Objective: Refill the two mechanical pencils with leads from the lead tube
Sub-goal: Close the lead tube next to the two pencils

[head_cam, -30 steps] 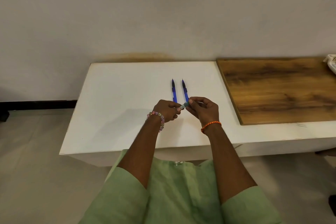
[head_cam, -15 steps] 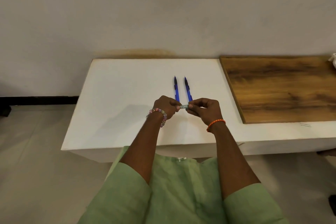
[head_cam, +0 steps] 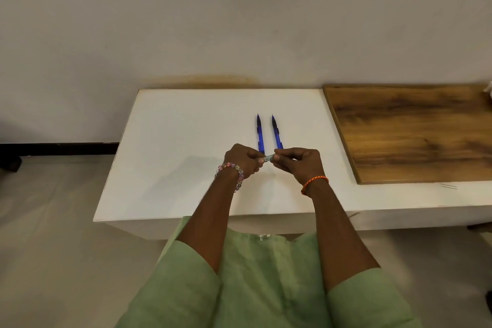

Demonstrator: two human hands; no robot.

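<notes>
Levelled since before, lead tube [head_cam: 267,159] sits pinched between left hand [head_cam: 243,159] and right hand [head_cam: 298,165].

Pale green short sleeves [head_cam: 183,293] and matching garment; pink and clear beaded bracelet [head_cam: 232,171] on left wrist, orange braided cord [head_cam: 314,183] on right.

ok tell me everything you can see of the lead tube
The lead tube is a small, slim case, pale grey and perhaps translucent, with faint markings too small to read. It lies nearly level, held above the white table just in front of the two blue mechanical pencils. Only its short middle stretch shows: the left hand pinches one end and the right hand pinches the other. Whether its cap is on or off cannot be told.
</notes>
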